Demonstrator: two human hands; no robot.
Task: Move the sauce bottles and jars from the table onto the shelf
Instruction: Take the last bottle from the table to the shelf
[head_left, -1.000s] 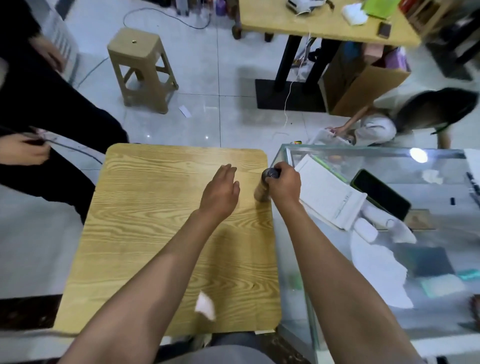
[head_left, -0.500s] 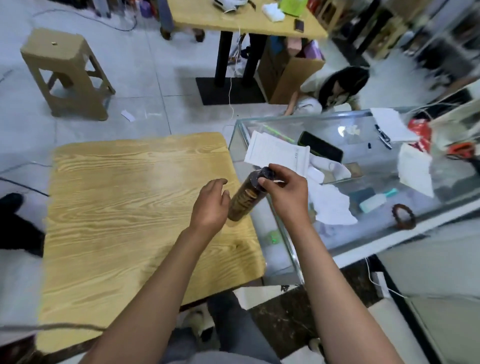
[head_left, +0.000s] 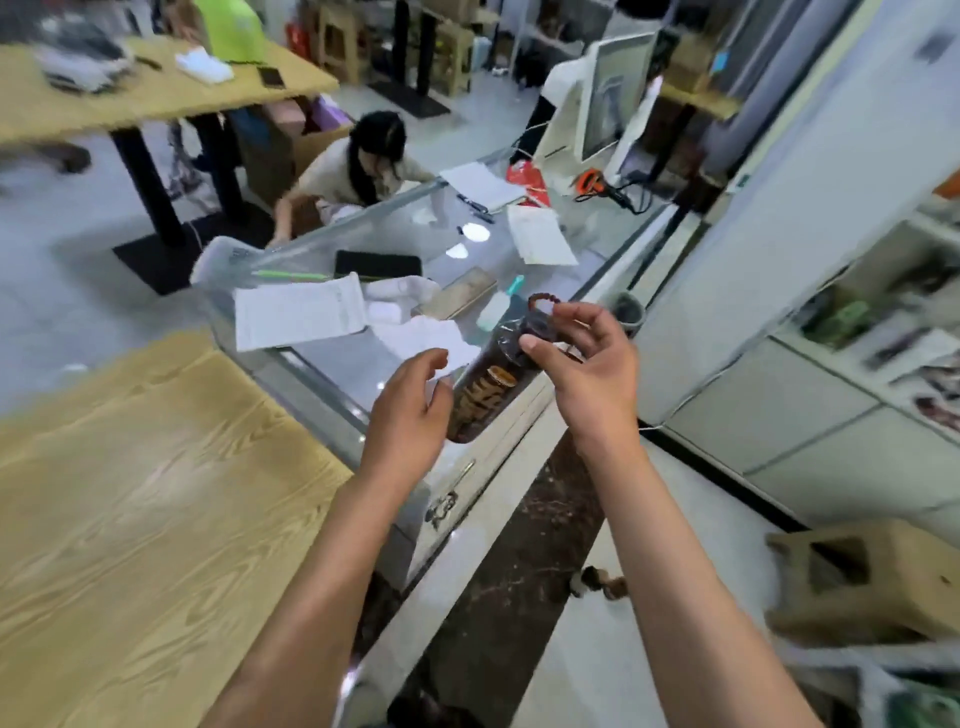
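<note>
Your right hand (head_left: 587, 374) pinches the sauce bottle (head_left: 488, 387) by its neck, left hand (head_left: 410, 410) loosely cupped beside it, now lifted off the desk (head_left: 130, 519) and swung toward the shelf (head_left: 857, 332).

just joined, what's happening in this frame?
A person is carrying a dark sauce bottle with an orange label, tilted, in the air over the edge of the glass counter. The right hand pinches it near the cap; the left hand is at its lower end, contact unclear. The wooden table is at left, shelves at right.
</note>
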